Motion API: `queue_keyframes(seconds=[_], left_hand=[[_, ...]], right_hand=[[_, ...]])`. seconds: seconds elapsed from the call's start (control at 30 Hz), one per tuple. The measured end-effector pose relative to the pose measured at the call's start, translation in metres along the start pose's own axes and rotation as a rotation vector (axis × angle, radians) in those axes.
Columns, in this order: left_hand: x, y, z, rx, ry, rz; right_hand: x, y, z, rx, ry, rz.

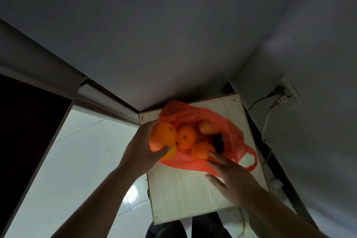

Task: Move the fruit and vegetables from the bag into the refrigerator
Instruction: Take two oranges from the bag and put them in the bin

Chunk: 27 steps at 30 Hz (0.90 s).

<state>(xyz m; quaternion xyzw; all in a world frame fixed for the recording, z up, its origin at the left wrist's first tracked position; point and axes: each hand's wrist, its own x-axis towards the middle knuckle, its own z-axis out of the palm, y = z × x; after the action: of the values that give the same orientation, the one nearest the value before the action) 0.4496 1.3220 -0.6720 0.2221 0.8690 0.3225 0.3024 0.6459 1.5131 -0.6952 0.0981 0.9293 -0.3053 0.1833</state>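
Near us, pale wooden worktop (183,195). Our right hand (231,177) lies released, fingers straight, on the near rim of the red plastic bag (193,165), fingertips touching the near orange (201,149) inside. Left of it, our left hand (139,145) grips the big orange (163,136) at the bag's left mouth. Farther in the bag: a middle orange (186,137) and a carrot-like piece (206,127). Wall socket (287,95) far right.
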Motion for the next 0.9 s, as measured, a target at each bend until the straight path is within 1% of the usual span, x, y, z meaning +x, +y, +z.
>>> queue_keyframes(seconds=[0.1,0.27,0.33,0.43,0.5,0.8,0.9], left_hand=[[-0.002,-0.005,0.006,0.007,-0.011,-0.022],[-0.001,-0.005,0.01,-0.006,-0.024,-0.047],[-0.002,-0.005,0.011,0.003,-0.038,-0.047],[-0.002,-0.003,0.012,-0.002,-0.047,-0.061],[-0.003,-0.003,0.012,-0.007,-0.043,-0.062],[-0.002,-0.001,0.014,-0.018,-0.061,-0.053],[-0.005,0.004,0.009,0.005,-0.084,-0.055]], right_hand=[[0.004,-0.004,-0.004,0.064,0.056,0.057],[0.047,-0.015,-0.017,0.044,0.178,0.075],[0.063,-0.017,-0.018,0.001,0.156,0.092],[0.075,-0.018,-0.011,-0.073,0.004,0.167],[0.074,-0.017,-0.005,-0.086,-0.044,0.193],[0.051,-0.01,0.014,0.009,-0.011,0.156],[0.045,-0.015,0.006,0.019,0.111,0.083]])
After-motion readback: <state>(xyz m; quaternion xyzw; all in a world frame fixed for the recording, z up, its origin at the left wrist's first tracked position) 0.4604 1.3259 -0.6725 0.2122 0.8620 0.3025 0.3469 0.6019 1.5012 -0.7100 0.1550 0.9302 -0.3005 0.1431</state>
